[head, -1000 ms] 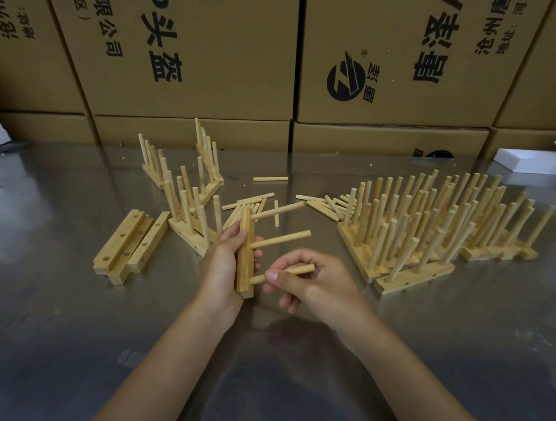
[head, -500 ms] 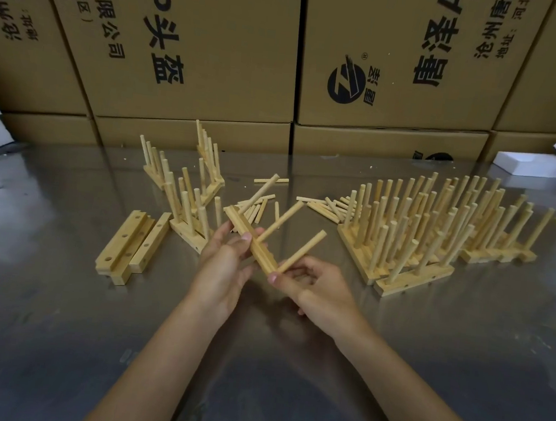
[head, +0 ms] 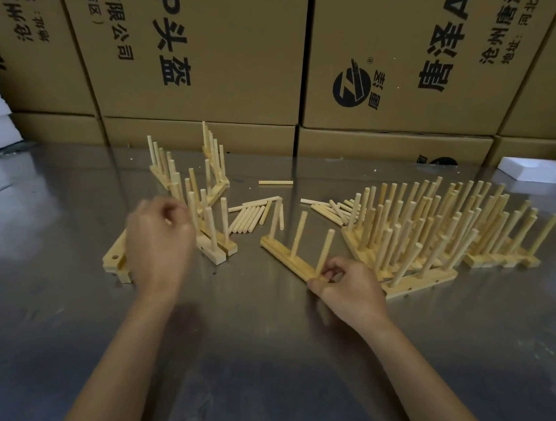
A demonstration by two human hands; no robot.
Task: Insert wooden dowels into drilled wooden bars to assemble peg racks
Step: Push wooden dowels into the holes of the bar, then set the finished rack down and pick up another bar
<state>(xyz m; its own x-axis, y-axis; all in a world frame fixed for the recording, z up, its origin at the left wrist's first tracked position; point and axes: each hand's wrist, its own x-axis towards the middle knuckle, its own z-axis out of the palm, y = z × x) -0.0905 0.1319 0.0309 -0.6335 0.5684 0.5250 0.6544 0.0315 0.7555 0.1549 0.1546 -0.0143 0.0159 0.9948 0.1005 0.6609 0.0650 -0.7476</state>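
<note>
Done: many finished racks (head: 438,241) stand at your right.
In hand: your right hand (head: 347,286) pinches the three-dowel bar (head: 290,261).
Left hand (head: 160,239): blurred, grip unclear.
Left: blank bars (head: 115,258), loose dowels (head: 248,216).

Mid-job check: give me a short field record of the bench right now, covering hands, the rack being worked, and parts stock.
right hand: pinching the near end of the current rack
current rack: on the table, three dowels upright
left hand: blurred, over the bare bars, grip unclear
bare bars: left, partly hidden by the left hand
loose dowels: lying behind the current rack
finished racks: grouped at right
table: shiny metal
</note>
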